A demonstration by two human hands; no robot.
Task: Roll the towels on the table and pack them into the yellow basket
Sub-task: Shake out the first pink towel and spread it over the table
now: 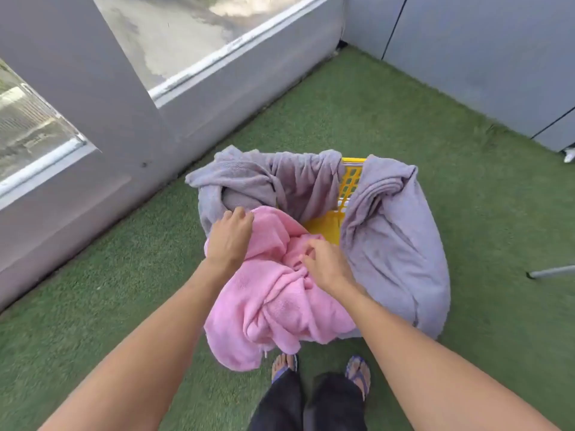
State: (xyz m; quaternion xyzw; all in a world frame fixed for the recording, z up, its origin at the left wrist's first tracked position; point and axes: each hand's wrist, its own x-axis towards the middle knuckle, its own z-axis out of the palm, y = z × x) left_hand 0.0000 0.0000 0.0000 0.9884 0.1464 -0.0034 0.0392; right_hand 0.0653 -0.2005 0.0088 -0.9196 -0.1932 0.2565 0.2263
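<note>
A yellow basket (350,181) stands on green artificial grass, mostly hidden under unrolled towels. A pink towel (273,293) is bunched over its near rim and hangs down the front. One grey towel (249,181) drapes over the far left rim, and another grey towel (389,244) covers the right side. My left hand (231,237) grips the pink towel's upper left edge, fingers curled into the cloth. In the middle of the pink towel, my right hand (325,262) pinches a fold.
Green turf (435,126) covers the floor all round. A low grey wall with glass panels (124,135) runs along the left, grey panels (466,57) stand at the back right. A metal leg (550,271) pokes in from the right. My feet in sandals (320,371) stand just before the basket.
</note>
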